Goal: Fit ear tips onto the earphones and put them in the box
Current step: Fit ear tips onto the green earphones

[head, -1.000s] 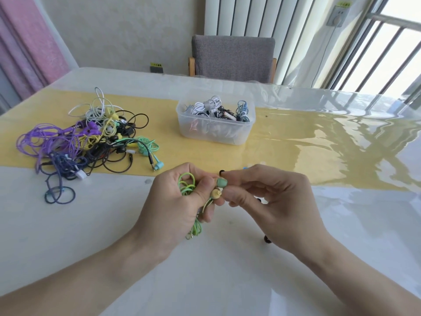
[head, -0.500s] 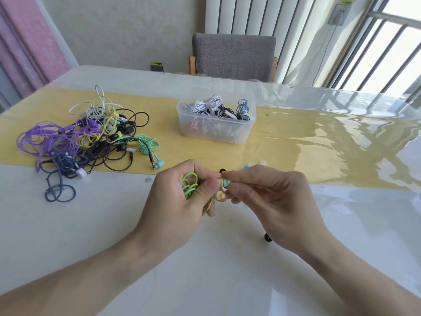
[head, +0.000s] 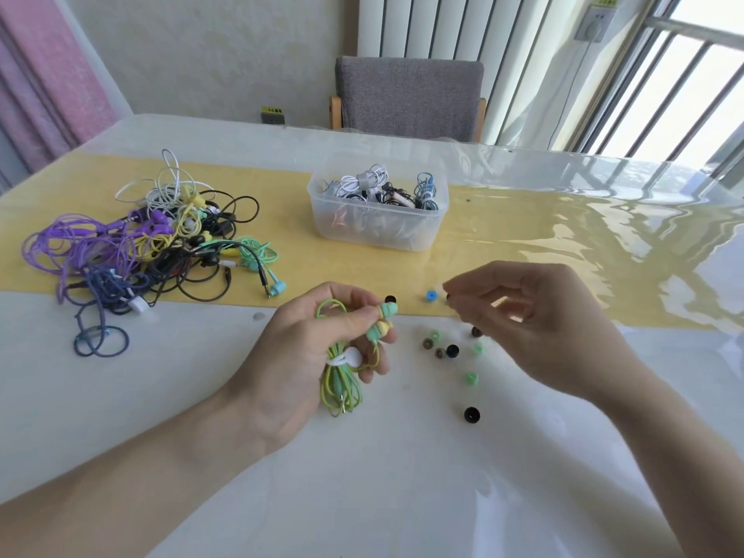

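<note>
Your left hand (head: 306,356) grips a coiled green earphone set (head: 342,380), bound by a white tie, with its two mint-and-yellow earbuds (head: 382,322) poking out between thumb and forefinger. Your right hand (head: 535,324) hovers apart from the left, above the desk (head: 161,396), its thumb and forefinger pinched together; whether they hold an ear tip is too small to tell. Loose ear tips (head: 453,350) lie scattered on the desk between and below your hands: black, green and brownish ones, with a blue ear tip (head: 431,295) on the yellow runner (head: 523,251) and a black ear tip (head: 471,414) nearest you. The clear plastic box (head: 378,219) sits on the runner beyond your hands, already holding several bundled earphones. A tangled pile of earphones (head: 153,243) in purple, white, black, yellow and green lies well to the left.
</note>
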Available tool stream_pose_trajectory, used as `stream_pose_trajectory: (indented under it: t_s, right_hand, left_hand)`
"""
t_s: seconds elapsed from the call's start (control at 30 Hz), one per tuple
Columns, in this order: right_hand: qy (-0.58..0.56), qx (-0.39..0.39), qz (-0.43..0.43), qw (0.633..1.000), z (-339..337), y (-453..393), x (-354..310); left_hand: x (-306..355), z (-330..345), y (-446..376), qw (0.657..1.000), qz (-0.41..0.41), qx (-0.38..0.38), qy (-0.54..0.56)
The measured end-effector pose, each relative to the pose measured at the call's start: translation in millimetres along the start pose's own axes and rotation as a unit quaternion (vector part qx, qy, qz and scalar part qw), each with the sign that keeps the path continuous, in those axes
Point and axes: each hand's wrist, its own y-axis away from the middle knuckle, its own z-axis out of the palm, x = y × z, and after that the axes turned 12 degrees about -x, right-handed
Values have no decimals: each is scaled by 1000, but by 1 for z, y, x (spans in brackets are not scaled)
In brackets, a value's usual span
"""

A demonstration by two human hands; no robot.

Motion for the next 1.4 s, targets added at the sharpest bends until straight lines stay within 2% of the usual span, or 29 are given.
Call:
stream_pose_trajectory:
  t_s: [0.1,0.23,0.37,0.67,0.8,0.93,1.03,1.17,1.33,1.4]
  right_hand:
    - [115,-41,12,992,-15,1,6]
    - [179,-119,25,976,-19,3,7]
    - [192,-98,19,976,-12,-1,13]
    - [186,-94,0,978,4,-9,13]
    - [222,-120,-36,967,7,-14,13]
    - [267,-133,-34,954,12,-18,10]
    - [235,-122,-32,964,10,-17,11]
    - [184,-66,-46,980,3,-13,8]
    - [51,-55,-31,997,4,-8,5]
    - [70,-53,-30,996,5,-8,8]
  left_hand:
    - [4,0,1,999,-35,-20,29]
    - [3,1,2,996,-74,-29,37]
    - [2,-1,1,993,-111,-23,41]
    - [1,1,0,993,-112,-21,33]
    - [2,3,0,994,-108,-18,27]
    - [1,3,-1,993,-110,-11,35]
    - [1,2,-1,993,-112,-10,42]
    - [1,1,-1,994,-99,-12,43]
    - [-3,0,0,998,-53,-25,7]
    - [-3,-1,0,999,-46,-27,4]
